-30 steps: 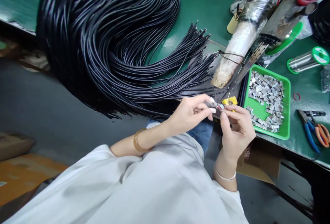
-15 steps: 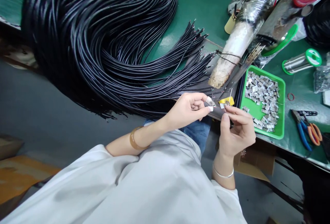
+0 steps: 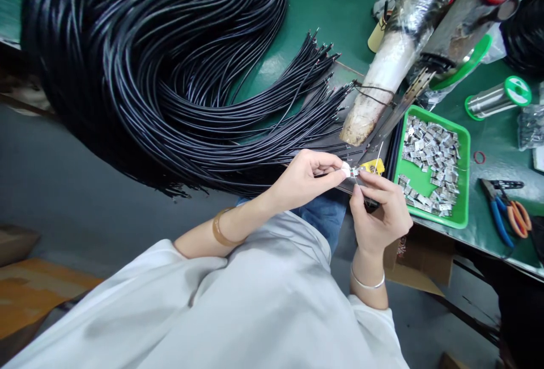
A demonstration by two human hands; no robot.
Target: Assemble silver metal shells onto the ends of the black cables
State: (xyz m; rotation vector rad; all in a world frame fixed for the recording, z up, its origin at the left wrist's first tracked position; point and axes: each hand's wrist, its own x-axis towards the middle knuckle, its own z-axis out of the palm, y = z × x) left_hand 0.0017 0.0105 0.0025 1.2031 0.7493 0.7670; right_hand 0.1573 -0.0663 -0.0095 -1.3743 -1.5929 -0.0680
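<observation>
My left hand (image 3: 308,179) pinches with thumb and index finger, a whitish covering at the fingertips; what lies inside the pinch is hidden. Right at those fingertips is a small silvery metal connector (image 3: 355,171). From the other side, my right hand (image 3: 380,210) has its thumb and index finger closed at the connector, the other fingers curled. Just behind the connector is a yellow block (image 3: 374,166), with a thin pale rod (image 3: 379,152) rising beside it. A large bundle of black cables (image 3: 191,97) spreads to the left, several stripped ends pointing toward my hands.
A green tray (image 3: 466,176) of metal connectors stands to the right. Beyond are a solder wire spool (image 3: 497,101), a red ring (image 3: 479,157) and pliers (image 3: 501,216). A wrapped white tube (image 3: 382,80) slants down close above my hands. The bench edge runs beneath them.
My right hand has moved left to meet my left hand. The metal connector has come from beside the yellow block to my left fingertips. The view has shifted slightly.
</observation>
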